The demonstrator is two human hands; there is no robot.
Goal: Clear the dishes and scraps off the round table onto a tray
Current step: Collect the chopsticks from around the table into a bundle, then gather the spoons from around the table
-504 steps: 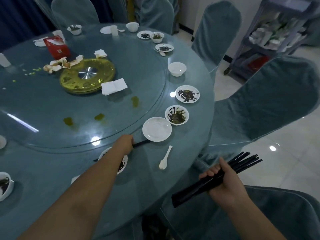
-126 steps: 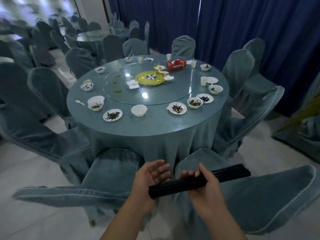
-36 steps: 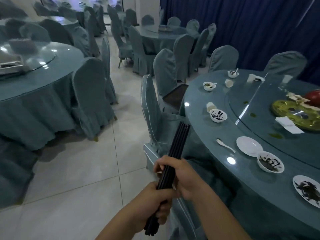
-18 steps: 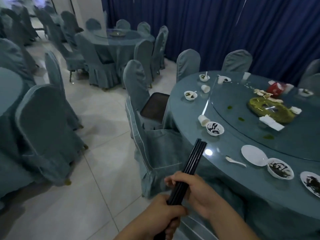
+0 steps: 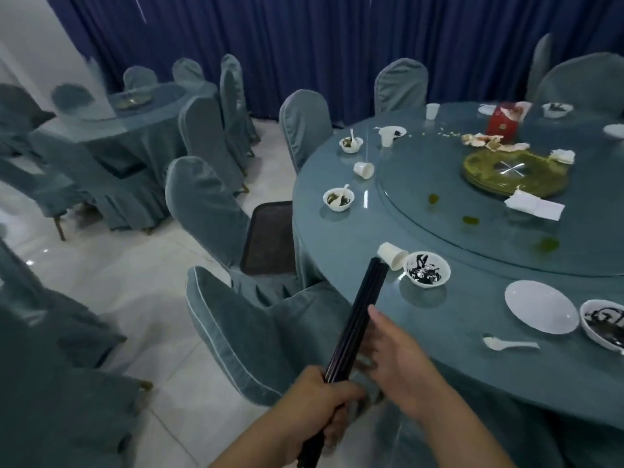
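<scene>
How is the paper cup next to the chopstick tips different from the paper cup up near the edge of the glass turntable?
The near paper cup lies tipped over on its side against a dirty bowl; the far paper cup stands upright, mouth up, clear of the bowls. The near one rests on the tablecloth. Both are small, white and plain.

— Chopsticks in the left hand?
— Black, glossy.
— Beyond the right hand?
— Teal tablecloth, white plate, white bowl (dark-smeared inside), gold platter, red box.
</scene>
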